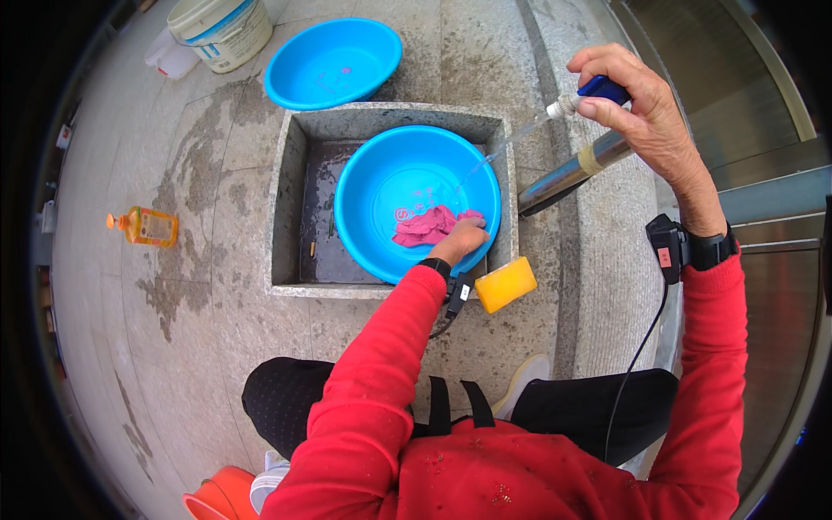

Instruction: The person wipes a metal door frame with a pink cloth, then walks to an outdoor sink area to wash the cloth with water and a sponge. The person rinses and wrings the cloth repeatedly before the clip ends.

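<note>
Water runs from a tap [563,106] into a blue plastic basin [370,175], which stands inside a stone trough [396,107]. Up at the right, my right hand [640,107] has its fingers and thumb on the tap's dark blue handle [602,89]. Down in the basin, my left hand [463,240] grips one end of a wet pink cloth [426,226]; part of its fingers is hidden by the cloth. The rest of the cloth lies crumpled on the basin's bottom. A yellow block [506,285], perhaps soap, lies at the trough's near right corner.
A second blue basin [333,62] sits beyond the trough. Farther left stand a white bucket [224,36] and a pale plastic container [170,55]. An orange pump bottle [151,227] is on the paving at left. A metal pipe [565,174] slants beside the trough. An orange-red tub [224,495] is at bottom left.
</note>
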The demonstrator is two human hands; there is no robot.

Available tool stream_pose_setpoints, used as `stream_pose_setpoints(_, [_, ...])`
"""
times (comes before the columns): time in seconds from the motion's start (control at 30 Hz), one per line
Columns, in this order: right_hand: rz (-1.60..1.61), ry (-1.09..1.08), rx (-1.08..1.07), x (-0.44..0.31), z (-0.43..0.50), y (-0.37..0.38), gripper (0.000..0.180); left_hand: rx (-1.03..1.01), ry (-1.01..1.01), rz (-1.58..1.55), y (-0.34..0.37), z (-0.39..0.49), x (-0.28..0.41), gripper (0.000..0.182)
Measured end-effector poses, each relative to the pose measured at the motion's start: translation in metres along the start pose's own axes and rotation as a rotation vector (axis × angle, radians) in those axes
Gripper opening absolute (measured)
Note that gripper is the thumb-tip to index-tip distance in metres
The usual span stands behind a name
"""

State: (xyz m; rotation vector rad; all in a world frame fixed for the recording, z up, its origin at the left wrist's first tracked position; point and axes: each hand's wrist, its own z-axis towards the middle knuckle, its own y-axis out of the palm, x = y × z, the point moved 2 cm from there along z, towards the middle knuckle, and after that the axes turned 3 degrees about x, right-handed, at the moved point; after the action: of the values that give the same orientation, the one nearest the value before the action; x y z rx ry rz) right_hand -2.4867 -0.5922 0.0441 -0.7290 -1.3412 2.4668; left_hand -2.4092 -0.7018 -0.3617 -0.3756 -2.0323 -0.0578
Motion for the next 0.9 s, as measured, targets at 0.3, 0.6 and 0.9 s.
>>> stream_pose_setpoints(0.3, [-0.222,0.199,0.365,-0.005,0.002,0.026,0.014,0.342,-0.158,-0.584,-0.044,-0.017,0.016,0.007])
stream_pose_setpoints(0.6, [-0.119,0.285,0.339,-0.005,0.003,0.022,0.023,0.135,-0.011,-1.025,-0.060,-0.009,0.053,0.022])
stream_pose_setpoints(0.9, [-0.442,0.050,0.483,-0.032,0.002,0.020,0.026,0.303,-0.077,-1.199,-0.072,-0.017,0.047,0.013])
